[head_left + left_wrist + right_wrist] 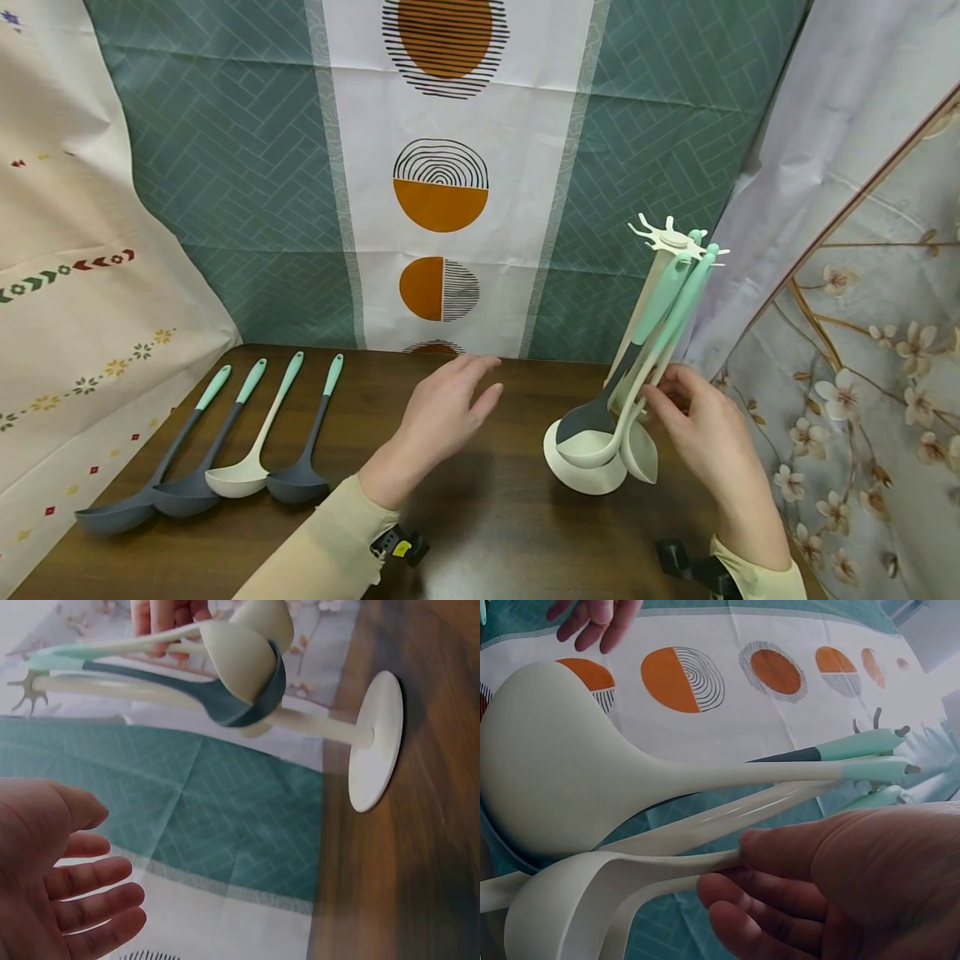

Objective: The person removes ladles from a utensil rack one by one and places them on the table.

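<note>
You have three grey ladles (pixel 298 483) and one cream ladle (pixel 238 479) lying down, plus at least three hanging ladles (pixel 590 452) and one utensil stand (pixel 588 482).

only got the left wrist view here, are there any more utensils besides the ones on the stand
Observer: Yes. The head view shows four ladles lying side by side on the table, off to the person's left, outside your picture.
Operator: ok and the right hand, it's cut off at my top edge, where's its thumb
Observer: The right wrist view shows the thumb against the handle of a white ladle, pinching it against the curled fingers.
</note>
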### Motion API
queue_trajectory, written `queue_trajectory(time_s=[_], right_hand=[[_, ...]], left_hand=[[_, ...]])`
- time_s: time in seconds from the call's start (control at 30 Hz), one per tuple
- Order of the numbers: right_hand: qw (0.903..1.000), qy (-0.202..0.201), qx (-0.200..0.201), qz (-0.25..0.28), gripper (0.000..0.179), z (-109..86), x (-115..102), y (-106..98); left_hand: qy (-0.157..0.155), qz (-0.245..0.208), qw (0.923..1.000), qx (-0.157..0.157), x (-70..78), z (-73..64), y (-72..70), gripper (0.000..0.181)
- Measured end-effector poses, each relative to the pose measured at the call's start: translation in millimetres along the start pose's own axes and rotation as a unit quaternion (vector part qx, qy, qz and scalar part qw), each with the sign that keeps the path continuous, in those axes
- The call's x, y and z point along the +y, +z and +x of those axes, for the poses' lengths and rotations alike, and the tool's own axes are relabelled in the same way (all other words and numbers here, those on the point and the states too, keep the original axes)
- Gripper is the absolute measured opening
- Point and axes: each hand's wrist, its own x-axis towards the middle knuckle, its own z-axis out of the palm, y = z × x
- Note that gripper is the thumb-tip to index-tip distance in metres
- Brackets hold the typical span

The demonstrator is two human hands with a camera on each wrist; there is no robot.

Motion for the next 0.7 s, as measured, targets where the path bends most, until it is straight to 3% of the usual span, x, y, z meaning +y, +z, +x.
queue_trajectory(time_s=[0.4,0.7], right_hand=[[0.9998,-0.013,-0.005,0.016,0.015,-2.7,-3.1,-2.6],[0.9997,-0.011,-0.015,0.018,0.015,-4.1,-5.2,-3.0]], left_hand=[[0.020,-0.026,0.9994,-0.011,31.8,16.5,10.6,0.033],[0.027,-0.045,0.9984,-0.024,44.6,22.9,25.2,0.034]])
